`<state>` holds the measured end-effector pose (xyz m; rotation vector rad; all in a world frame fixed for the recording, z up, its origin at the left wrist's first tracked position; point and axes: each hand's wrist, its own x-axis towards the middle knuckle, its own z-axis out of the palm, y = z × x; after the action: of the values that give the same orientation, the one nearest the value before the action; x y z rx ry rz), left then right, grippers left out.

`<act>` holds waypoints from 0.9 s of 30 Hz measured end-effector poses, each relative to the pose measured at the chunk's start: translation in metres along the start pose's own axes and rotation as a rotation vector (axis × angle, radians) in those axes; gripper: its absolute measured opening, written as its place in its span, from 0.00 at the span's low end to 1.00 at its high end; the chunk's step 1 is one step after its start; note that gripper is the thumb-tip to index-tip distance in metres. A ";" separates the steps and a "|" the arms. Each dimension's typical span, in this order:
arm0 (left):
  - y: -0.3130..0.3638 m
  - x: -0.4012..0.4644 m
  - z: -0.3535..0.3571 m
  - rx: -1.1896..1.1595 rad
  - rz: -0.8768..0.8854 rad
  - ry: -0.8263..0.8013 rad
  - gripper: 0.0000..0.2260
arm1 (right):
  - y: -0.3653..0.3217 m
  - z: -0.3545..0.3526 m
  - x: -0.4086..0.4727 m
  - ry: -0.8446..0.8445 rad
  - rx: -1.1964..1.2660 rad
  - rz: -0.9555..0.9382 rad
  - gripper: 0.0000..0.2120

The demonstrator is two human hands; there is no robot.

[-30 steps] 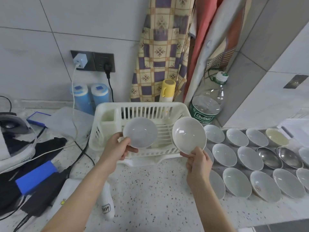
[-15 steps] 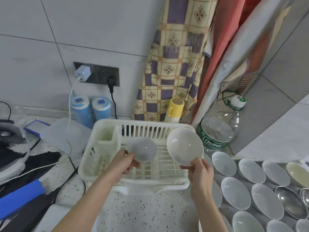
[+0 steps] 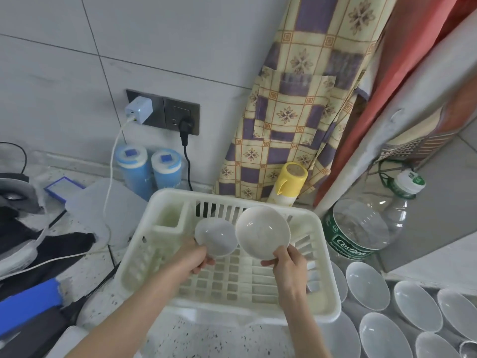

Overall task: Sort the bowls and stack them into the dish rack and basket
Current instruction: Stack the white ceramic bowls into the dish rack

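A white plastic dish rack [image 3: 325,285] stands on the speckled counter, with nothing resting on its slatted floor. My left hand [image 3: 192,259] pinches the rim of a small grey-white bowl [image 3: 216,236], held tilted above the rack's middle. My right hand [image 3: 287,264] grips the lower edge of a larger cream bowl [image 3: 262,233], also tilted, just right of the small one. The two bowls nearly touch. Several white bowls [image 3: 366,285] lie in rows on the counter right of the rack.
A cutlery compartment [image 3: 167,219] sits in the rack's back left corner. Behind the rack stand a yellow-capped bottle [image 3: 290,183], two blue canisters [image 3: 149,169] and a large clear water jug [image 3: 366,226]. Cables, dark cloth and a blue box [image 3: 28,298] crowd the left counter.
Both hands carried their bowls forward over the rack and closer together. The view moved in and tilted, so the rack looks larger and the bowl rows slid to the lower right.
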<state>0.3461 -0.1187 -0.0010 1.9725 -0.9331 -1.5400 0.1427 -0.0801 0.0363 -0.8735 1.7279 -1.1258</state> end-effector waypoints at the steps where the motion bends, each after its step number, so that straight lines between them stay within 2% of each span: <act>1: -0.002 0.002 0.000 -0.002 -0.006 0.006 0.16 | -0.001 0.004 0.002 -0.024 -0.006 0.001 0.07; 8: -0.009 0.012 0.002 -0.016 -0.020 0.061 0.15 | -0.003 0.027 0.015 -0.119 -0.020 0.112 0.07; 12: -0.006 0.013 0.003 -0.056 -0.081 0.039 0.10 | -0.006 0.038 0.018 -0.189 0.030 0.195 0.08; 15: -0.002 0.007 0.004 -0.166 -0.121 -0.015 0.07 | -0.005 0.047 0.021 -0.245 0.061 0.266 0.10; 22: -0.004 -0.001 -0.005 -0.641 -0.309 -0.115 0.09 | -0.005 0.067 0.029 -0.299 -0.055 0.274 0.09; 27: -0.005 -0.010 -0.013 -0.613 -0.299 -0.142 0.16 | -0.002 0.078 0.031 -0.343 -0.143 0.235 0.07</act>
<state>0.3583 -0.1087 0.0052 1.6104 -0.1624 -1.8662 0.2035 -0.1335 0.0127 -0.8670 1.5871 -0.6616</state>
